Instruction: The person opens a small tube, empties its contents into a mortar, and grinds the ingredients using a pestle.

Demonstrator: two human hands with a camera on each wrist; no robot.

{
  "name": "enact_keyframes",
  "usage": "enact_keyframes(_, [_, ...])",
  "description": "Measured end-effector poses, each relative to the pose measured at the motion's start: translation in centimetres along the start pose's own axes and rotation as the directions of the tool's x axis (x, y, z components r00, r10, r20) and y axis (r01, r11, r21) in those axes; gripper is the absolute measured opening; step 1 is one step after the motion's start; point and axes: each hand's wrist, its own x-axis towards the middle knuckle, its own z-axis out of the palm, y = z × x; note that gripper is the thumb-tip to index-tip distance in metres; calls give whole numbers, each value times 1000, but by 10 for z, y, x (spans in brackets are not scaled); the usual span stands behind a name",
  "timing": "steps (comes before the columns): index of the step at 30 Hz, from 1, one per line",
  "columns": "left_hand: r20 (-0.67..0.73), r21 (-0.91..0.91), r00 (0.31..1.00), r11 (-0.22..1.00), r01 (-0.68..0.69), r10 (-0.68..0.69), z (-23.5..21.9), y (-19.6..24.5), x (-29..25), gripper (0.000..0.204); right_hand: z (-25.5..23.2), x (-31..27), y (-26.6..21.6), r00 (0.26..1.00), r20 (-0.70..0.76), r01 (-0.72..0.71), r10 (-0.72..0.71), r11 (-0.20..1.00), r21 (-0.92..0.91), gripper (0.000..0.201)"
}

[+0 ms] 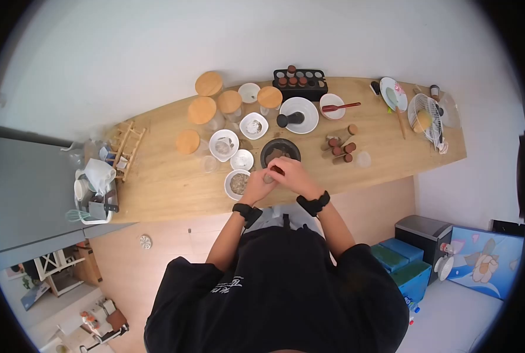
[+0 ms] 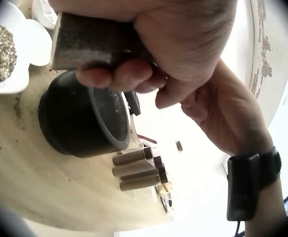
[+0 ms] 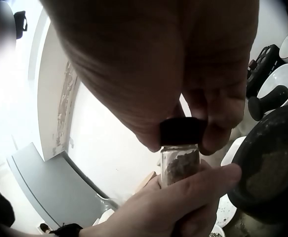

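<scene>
My left hand [image 1: 259, 188] grips a small glass jar [image 3: 181, 165] with grey-brown powder inside. The fingers of my right hand [image 1: 299, 176] pinch its dark cap [image 3: 183, 131] from above, and the cap sits on the jar's mouth. Both hands are close together at the near side of a black stone mortar [image 1: 263, 154]. Brown material [image 1: 277, 153] lies in the mortar's bowl. From the left wrist the jar shows side-on, its far end hidden by my palm. Left of the mortar, by my left hand, stands a white bowl of coarse grey-beige bits [image 1: 238, 183].
Several capped tubes [image 1: 340, 150] lie right of the mortar. Behind it are a white mortar with a black pestle [image 1: 295, 119], a bowl with a red spatula [image 1: 340, 107] and a black jar rack [image 1: 301, 85]. White bowls and wooden-lidded jars [image 1: 202, 110] crowd the left.
</scene>
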Motion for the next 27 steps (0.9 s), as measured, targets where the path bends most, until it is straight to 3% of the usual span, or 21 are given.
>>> enact_keyframes(1, [83, -52, 996, 998, -24, 28, -4, 2, 0, 32, -9, -3, -3, 994, 16, 108, -111, 986, 126, 15])
enact_keyframes(2, [164, -105, 985, 993, -44, 61, -7, 1, 0, 32, -18, -5, -7, 994, 18, 107, -111, 985, 136, 15])
enact_keyframes(4, [220, -140, 970, 987, -78, 108, -8, 0, 6, 30, -38, -3, -10, 956, 280, 14, -93, 962, 271, 13])
enact_keyframes(6, [274, -178, 949, 978, -107, 154, -12, 2, 10, 28, -46, -3, -5, 941, 296, 74, -166, 952, 296, 13])
enact_keyframes(7, [435, -168, 900, 980, 104, -21, -23, 22, 12, 24, -49, -2, -3, 921, 311, 132, -234, 939, 317, 14])
enact_keyframes(8, [581, -123, 793, 943, 309, -184, -30, 33, 15, 22, -52, 0, -1, 920, 311, 135, -240, 937, 322, 14])
enact_keyframes(9, [578, -119, 794, 943, 310, -189, -33, 28, 18, 22, -54, 3, 0, 906, 241, 275, -348, 917, 289, 15])
enact_keyframes(10, [675, -116, 705, 913, 392, -217, -35, 23, 21, 22, -58, 6, 0, 874, 177, 407, -453, 880, 246, 16])
enact_keyframes(11, [761, -106, 605, 875, 472, -234, -35, 18, 22, 23, -64, 10, 1, 872, 178, 408, -456, 878, 252, 16])
enact_keyframes(12, [758, -106, 607, 872, 477, -239, -32, 14, 22, 23, -70, 13, 1, 887, 128, 413, -445, 885, 212, 13])
enact_keyframes(14, [589, -231, 743, 816, 530, -316, -24, 14, 17, 26, -75, 16, 10, 897, 80, 416, -434, 892, 179, 11])
enact_keyframes(15, [589, -229, 741, 813, 536, -323, -20, 15, 16, 26, -70, 16, 21, 946, 87, 288, -312, 933, 217, 9])
enact_keyframes(16, [565, -395, 741, 669, 629, -363, -15, 15, 16, 27, -64, 16, 32, 978, 95, 157, -186, 955, 253, 7])
enact_keyframes(17, [546, -544, 733, 494, 678, -406, -13, 18, 19, 28, -53, 14, 44, 978, 89, 160, -188, 952, 260, 7])
enact_keyframes(19, [565, -553, 711, 446, 703, -420, -11, 28, 23, 29, -28, 3, 56, 987, 159, -21, -19, 969, 246, 8])
enact_keyframes(21, [607, -634, 701, 305, 711, -374, -1, 17, 26, 32, -15, -10, 47, 991, 134, -6, -24, 976, 217, 13])
enact_keyframes(22, [610, -628, 695, 302, 717, -382, 4, 16, 27, 32, -11, -15, 45, 993, 114, 5, -25, 984, 180, 20])
enact_keyframes(24, [530, -692, 745, 302, 656, -404, 12, 13, 28, 33, -10, -16, 50, 993, 108, 34, -49, 990, 134, 25])
enact_keyframes(27, [465, -687, 728, 314, 655, -503, 19, 8, 30, 35, -15, -17, 59, 989, 106, 98, -100, 995, 25, 35])
